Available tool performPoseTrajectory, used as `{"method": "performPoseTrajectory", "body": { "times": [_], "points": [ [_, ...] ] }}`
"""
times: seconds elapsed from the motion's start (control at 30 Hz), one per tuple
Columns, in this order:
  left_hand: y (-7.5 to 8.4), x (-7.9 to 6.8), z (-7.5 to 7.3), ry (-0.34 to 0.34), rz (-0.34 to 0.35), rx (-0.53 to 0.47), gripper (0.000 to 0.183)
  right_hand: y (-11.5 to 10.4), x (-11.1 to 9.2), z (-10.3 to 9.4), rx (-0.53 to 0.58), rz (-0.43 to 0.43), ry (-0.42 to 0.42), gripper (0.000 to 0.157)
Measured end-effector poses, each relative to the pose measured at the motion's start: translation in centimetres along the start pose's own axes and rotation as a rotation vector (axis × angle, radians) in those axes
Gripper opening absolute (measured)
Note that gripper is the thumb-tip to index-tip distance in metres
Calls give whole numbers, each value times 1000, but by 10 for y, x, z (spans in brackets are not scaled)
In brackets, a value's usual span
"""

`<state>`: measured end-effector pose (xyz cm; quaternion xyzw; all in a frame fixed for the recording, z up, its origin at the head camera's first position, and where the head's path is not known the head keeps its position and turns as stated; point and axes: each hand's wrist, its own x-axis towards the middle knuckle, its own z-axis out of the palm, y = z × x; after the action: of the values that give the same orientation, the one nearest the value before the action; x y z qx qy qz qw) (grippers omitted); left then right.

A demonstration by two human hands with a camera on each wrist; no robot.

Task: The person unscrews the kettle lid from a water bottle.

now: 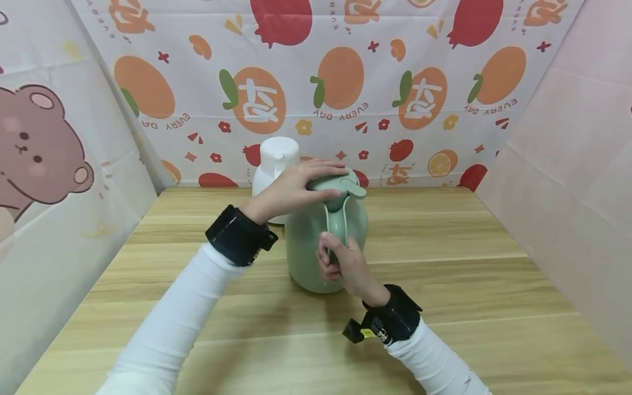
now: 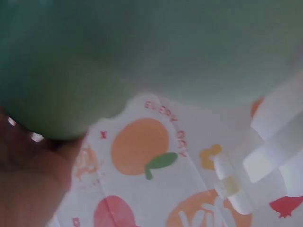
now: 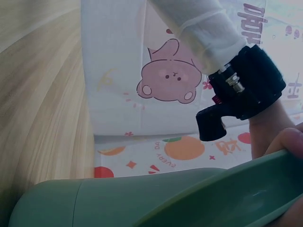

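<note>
A pale green thermos jug [image 1: 306, 247] stands upright on the wooden table, its handle towards me. My right hand [image 1: 348, 263] grips the handle [image 1: 337, 224], with the thumb high on it and the fingers curled round. My left hand [image 1: 296, 189] lies across the green lid [image 1: 328, 184], holding it between the thumb on the near side and the fingers on the far side. A lever tab [image 1: 356, 190] sticks out over the handle. In the right wrist view the jug [image 3: 123, 198] runs along the bottom. Green fills the upper left wrist view, blurred.
Behind the green jug, to its left, stands a white jug [image 1: 280, 151], partly hidden by my left hand and the green jug. Fruit-printed cloth [image 1: 340, 77] hangs at the back of the table [image 1: 444, 258]. Printed cloth also covers both sides.
</note>
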<state>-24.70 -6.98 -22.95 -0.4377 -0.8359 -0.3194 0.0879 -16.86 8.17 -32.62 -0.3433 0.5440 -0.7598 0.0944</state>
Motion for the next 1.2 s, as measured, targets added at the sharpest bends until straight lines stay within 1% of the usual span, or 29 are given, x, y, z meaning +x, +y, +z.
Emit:
{"method": "performPoseTrajectory", "body": {
  "times": [0.13,0.3,0.37,0.43,0.47,0.53,0.6,0.7,0.73,0.8,0.87,1.0,1.1,1.2],
  "points": [
    [11,0,7,46,-55,90,48,-1,-1,0,-7,17,17,37],
    [26,2,15,88,-149,229,50,-2,-1,0,-18,16,22,35],
    [28,2,17,101,-175,255,51,-3,-1,0,-19,14,22,35],
    [28,2,18,104,-186,266,52,-3,-1,1,-16,18,24,35],
    [27,1,18,102,-184,263,53,-3,-1,1,-15,19,23,36],
    [23,-1,19,121,-145,232,54,-2,-1,1,-13,24,24,37],
    [17,-3,18,145,-82,173,53,-2,-1,1,-11,29,26,37],
    [8,-6,14,173,30,49,45,-1,0,1,-13,31,24,38],
    [5,-7,12,168,56,9,42,-1,0,1,-12,31,23,38],
    [0,-9,8,144,82,-45,36,-1,0,1,-10,30,17,37],
    [-4,-11,6,121,88,-65,32,-2,0,1,-5,28,11,36],
    [-8,-13,4,98,84,-56,31,-3,0,2,3,21,0,35],
    [-3,-12,4,108,60,-32,32,-3,0,2,4,16,-5,34],
    [5,-11,6,143,30,44,33,-4,0,2,5,17,3,34]
  ]
}}
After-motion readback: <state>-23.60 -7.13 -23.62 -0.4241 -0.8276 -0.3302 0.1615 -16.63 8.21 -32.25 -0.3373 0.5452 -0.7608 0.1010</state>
